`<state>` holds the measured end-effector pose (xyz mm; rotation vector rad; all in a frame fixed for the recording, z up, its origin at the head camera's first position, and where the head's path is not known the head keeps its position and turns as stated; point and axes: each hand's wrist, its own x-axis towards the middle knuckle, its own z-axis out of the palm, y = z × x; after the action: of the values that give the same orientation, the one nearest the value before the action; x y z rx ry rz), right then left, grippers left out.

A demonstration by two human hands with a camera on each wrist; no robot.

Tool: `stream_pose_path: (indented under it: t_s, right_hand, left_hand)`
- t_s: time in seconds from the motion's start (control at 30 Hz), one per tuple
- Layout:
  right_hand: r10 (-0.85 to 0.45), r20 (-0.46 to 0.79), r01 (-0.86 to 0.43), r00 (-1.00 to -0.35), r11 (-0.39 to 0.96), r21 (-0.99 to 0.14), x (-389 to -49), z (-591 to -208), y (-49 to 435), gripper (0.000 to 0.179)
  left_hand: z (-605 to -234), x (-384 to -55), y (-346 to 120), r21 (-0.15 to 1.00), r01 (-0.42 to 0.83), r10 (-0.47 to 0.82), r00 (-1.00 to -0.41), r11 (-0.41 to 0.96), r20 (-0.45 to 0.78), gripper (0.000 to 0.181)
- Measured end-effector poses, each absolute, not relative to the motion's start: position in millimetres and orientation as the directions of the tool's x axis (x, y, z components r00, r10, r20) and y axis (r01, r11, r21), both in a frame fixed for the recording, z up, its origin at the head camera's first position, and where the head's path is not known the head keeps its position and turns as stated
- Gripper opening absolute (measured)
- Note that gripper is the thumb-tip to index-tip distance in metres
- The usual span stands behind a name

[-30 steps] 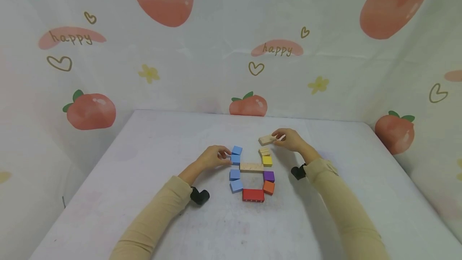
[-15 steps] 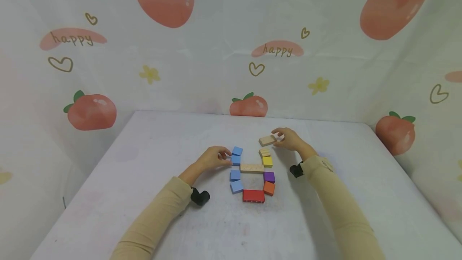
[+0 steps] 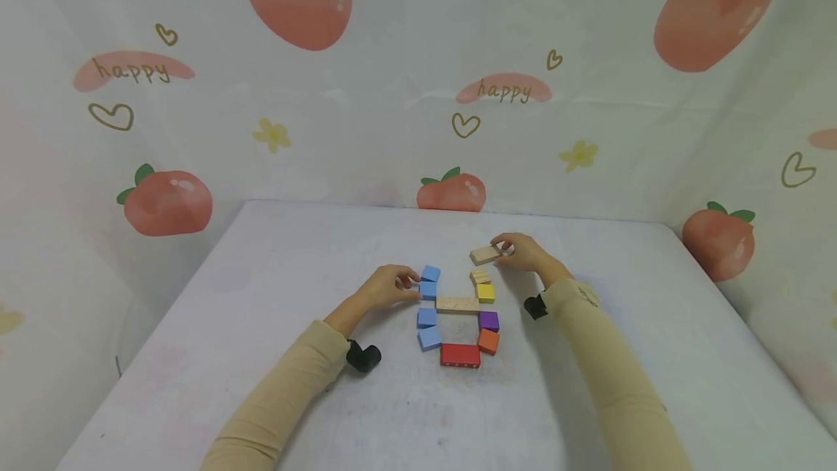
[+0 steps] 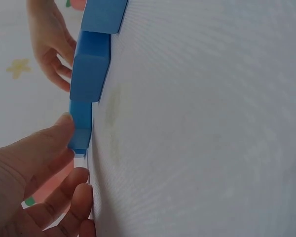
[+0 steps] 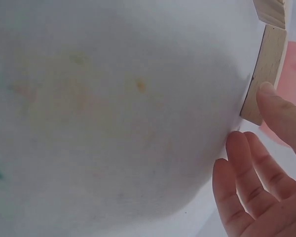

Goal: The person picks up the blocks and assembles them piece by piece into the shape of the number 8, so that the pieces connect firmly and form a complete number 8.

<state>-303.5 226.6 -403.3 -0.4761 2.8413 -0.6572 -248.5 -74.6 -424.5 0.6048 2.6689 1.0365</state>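
Observation:
My left hand (image 3: pixel 384 286) is beside the left column of blue blocks (image 3: pixel 429 293), its fingers relaxed. In the left wrist view its thumb reaches the edge of a blue block (image 4: pixel 82 116); the other fingers lie past the block's end. My right hand (image 3: pixel 524 253) holds the right end of a plain wooden block (image 3: pixel 482 256) at the top right of the layout. In the right wrist view the thumb lies on that wooden block (image 5: pixel 266 69), while several fingers are spread below it. The index finger is hidden there.
A light wooden block (image 3: pixel 456 304) bridges the columns. The right column has a ridged wooden block (image 3: pixel 480 277), a yellow block (image 3: pixel 485 294), a purple block (image 3: pixel 488 321) and an orange block (image 3: pixel 489 341). A red block (image 3: pixel 461 355) lies at the front on the white table (image 3: pixel 314 413).
The right forearm has shifted slightly left. Both hands stay at their blocks, and the blocks keep their places.

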Motion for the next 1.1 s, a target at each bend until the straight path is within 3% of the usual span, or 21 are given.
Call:
stream_pose_path:
  t_s: [1.1]
  right_hand:
    - [-0.329,-0.114,-0.256,-0.937,0.872,-0.416,-311.5,-406.3,222.4,0.032]
  left_hand:
    - [-424.6,-248.7,-72.5,0.673,0.274,0.424,-0.903,0.688,-0.065,0.032]
